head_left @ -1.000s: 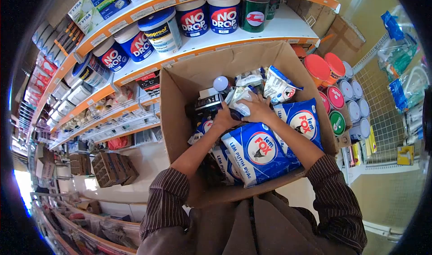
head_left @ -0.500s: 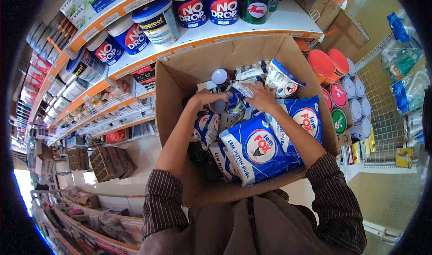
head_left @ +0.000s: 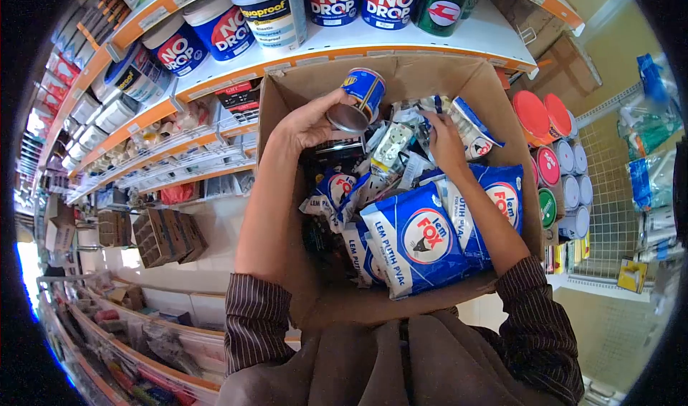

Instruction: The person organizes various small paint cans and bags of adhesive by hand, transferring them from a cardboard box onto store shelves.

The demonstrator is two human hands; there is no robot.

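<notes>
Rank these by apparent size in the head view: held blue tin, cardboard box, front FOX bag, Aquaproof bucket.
1. Cardboard box
2. Front FOX bag
3. Aquaproof bucket
4. Blue tin, in the left hand

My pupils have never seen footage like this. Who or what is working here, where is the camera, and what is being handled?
There is no machine here, just a person working with two bare hands. The view comes from a camera worn on the head, looking forward and down, so the striped sleeves rise from the bottom edge. Ahead is an open cardboard box holding large blue bags and smaller packets. The left hand holds a blue tin, tilted. The right hand reaches into the box; whether its fingers grip anything is unclear. Beyond stand buckets on a shelf.
</notes>
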